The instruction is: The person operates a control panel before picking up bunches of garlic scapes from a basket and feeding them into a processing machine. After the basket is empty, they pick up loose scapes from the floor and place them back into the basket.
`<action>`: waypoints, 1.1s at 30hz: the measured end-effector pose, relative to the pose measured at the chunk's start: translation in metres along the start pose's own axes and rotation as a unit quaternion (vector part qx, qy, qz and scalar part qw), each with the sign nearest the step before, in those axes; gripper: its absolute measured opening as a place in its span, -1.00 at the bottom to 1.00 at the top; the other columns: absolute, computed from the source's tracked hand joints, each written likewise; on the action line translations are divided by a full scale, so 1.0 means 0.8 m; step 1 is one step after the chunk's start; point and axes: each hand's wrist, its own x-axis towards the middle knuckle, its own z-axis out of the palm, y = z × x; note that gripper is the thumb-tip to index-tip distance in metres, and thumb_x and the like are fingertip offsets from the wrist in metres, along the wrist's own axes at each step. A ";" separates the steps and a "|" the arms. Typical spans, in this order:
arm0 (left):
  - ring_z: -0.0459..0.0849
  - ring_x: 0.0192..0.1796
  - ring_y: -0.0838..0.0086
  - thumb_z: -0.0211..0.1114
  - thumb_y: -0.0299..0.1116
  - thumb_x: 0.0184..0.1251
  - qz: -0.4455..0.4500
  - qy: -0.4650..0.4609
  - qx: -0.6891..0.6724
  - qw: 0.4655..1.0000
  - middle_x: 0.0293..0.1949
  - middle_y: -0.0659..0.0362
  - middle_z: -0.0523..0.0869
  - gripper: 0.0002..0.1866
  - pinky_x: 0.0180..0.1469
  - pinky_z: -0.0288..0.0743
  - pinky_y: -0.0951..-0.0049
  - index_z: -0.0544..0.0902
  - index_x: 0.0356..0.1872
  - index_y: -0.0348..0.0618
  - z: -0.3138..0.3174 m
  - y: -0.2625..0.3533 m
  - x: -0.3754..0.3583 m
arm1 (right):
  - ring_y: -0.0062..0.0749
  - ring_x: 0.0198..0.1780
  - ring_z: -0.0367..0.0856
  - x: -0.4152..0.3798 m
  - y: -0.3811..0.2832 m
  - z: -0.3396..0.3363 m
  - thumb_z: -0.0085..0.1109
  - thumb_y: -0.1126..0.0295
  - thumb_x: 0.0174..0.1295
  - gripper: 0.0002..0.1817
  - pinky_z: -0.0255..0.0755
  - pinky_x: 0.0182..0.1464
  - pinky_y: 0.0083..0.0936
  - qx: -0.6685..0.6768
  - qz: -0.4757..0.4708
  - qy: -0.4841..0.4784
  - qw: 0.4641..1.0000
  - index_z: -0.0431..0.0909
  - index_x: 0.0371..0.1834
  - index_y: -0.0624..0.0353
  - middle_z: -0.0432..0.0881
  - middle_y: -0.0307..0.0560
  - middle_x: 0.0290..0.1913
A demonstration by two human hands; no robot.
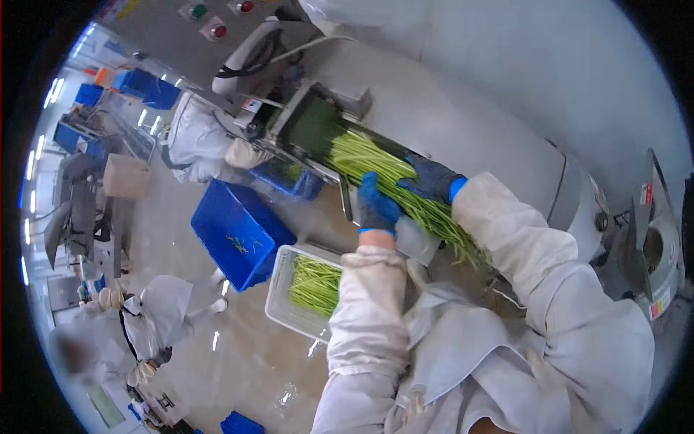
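Observation:
A thick bundle of long green stalks point(369, 160) lies lengthwise on the feed belt point(311, 124) of a machine, its near ends hanging over the belt's end. My left hand point(378, 204), in a blue glove, grips the bundle from its left side. From the right, my right hand point(431, 181) in a darker blue glove lies over the stalks with its fingers curled round them. Some fingertips are hidden by the stalks. Below my left forearm stands a white crate point(278, 293) holding more green stalks point(314, 284).
A blue bin point(231, 224) with a few green scraps stands on the wet floor. Another blue crate point(307, 186) is beside the machine, near a person in white point(199, 137). A second person point(155, 318) is at lower left. Control buttons point(217, 30) sit above.

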 end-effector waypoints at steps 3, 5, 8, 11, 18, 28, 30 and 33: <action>0.50 -0.01 0.36 0.15 -0.12 0.23 0.014 0.153 0.163 0.975 -0.11 0.24 0.60 -0.76 0.05 0.34 0.24 0.52 -0.12 0.14 -0.062 0.005 -0.037 | 0.09 0.24 0.28 -0.063 0.009 -0.004 0.26 0.02 -0.03 -0.20 0.16 0.27 -0.19 -0.074 -0.032 0.060 0.995 0.25 0.20 0.31 0.35 0.34 0.16; 0.50 0.00 0.38 0.13 -0.10 0.25 -0.035 0.141 0.123 0.982 -0.12 0.28 0.60 -0.80 0.05 0.33 0.20 0.53 -0.16 0.18 -0.093 -0.009 -0.049 | 0.13 0.28 0.23 -0.076 0.031 0.020 0.28 0.02 -0.05 -0.11 0.10 0.31 -0.20 -0.118 -0.029 0.078 0.990 0.15 0.25 0.37 0.28 0.38 0.21; 0.52 0.00 0.31 0.12 -0.08 0.25 -0.068 0.120 0.073 0.988 -0.09 0.23 0.60 -0.74 0.07 0.36 0.16 0.53 -0.10 0.12 -0.074 -0.044 -0.049 | 0.07 0.26 0.28 -0.072 0.033 0.044 0.37 0.02 -0.15 0.01 0.14 0.29 -0.23 -0.225 -0.009 0.113 0.968 0.10 0.31 0.38 0.32 0.37 0.20; 0.52 0.02 0.23 0.10 -0.07 0.27 -0.044 -0.032 0.071 0.996 -0.02 0.16 0.59 -0.63 0.12 0.36 0.13 0.51 0.01 -0.02 -0.043 -0.056 -0.026 | -0.13 0.04 0.51 -0.044 0.002 0.014 0.36 0.05 -0.12 -0.26 0.34 0.10 -0.33 0.045 0.041 -0.110 0.992 0.42 0.12 0.25 0.57 0.15 -0.02; 0.52 0.05 0.23 0.03 -0.13 0.34 -0.113 -0.129 -0.033 0.985 0.05 0.04 0.54 -0.57 0.17 0.37 0.21 0.44 0.10 -0.18 -0.023 -0.035 -0.009 | -0.01 -0.06 0.56 -0.010 0.039 -0.007 0.32 0.08 -0.11 -0.40 0.38 0.03 -0.28 -0.073 0.065 -0.074 0.992 0.52 -0.05 0.28 0.59 0.23 -0.11; 0.49 0.07 0.22 0.04 -0.04 0.27 -0.048 -0.050 0.131 0.989 0.06 0.11 0.54 -0.54 0.13 0.33 0.07 0.45 0.11 -0.07 -0.053 -0.046 -0.003 | -0.08 0.14 0.43 -0.009 0.086 0.043 0.27 0.33 -0.09 -0.28 0.26 0.21 -0.31 -0.035 -0.040 -0.011 0.999 0.27 0.21 0.31 0.46 0.21 0.10; 0.48 0.08 0.22 0.05 -0.05 0.27 -0.098 -0.104 0.025 0.989 0.06 0.11 0.55 -0.53 0.13 0.33 0.06 0.45 0.12 -0.06 -0.033 -0.032 0.000 | -0.06 0.17 0.39 0.010 0.051 0.027 0.29 0.29 -0.06 -0.27 0.22 0.24 -0.29 0.058 -0.019 -0.049 0.997 0.25 0.22 0.30 0.40 0.21 0.17; 0.48 0.09 0.29 0.08 -0.08 0.27 -0.058 -0.056 0.043 0.996 0.06 0.20 0.55 -0.59 0.12 0.35 0.17 0.49 0.07 -0.01 -0.016 -0.014 -0.025 | -0.01 0.16 0.40 0.012 0.044 0.014 0.25 0.25 -0.03 -0.26 0.26 0.21 -0.28 0.014 -0.016 -0.065 0.998 0.22 0.24 0.31 0.42 0.27 0.13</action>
